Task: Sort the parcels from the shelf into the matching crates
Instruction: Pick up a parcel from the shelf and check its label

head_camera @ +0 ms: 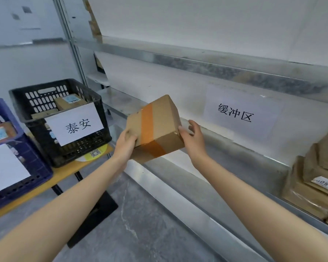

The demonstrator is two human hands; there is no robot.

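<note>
Parcel (155, 127): taped carton, tilted, held in the air before the shelf (235, 156), right of the black crate (64, 148). Left hand (126, 143) gripped its lower left corner. Right hand (192, 138) touched the right edge by thumb only, fingers loose.

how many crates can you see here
2: a black crate on the table beside the shelf, and a blue crate to its left, cut off by the picture's edge. More may sit out of view.

Single head-worn wide-angle view, forward and down, close above the shelf (235, 156), black crate (83, 146) at left
</note>
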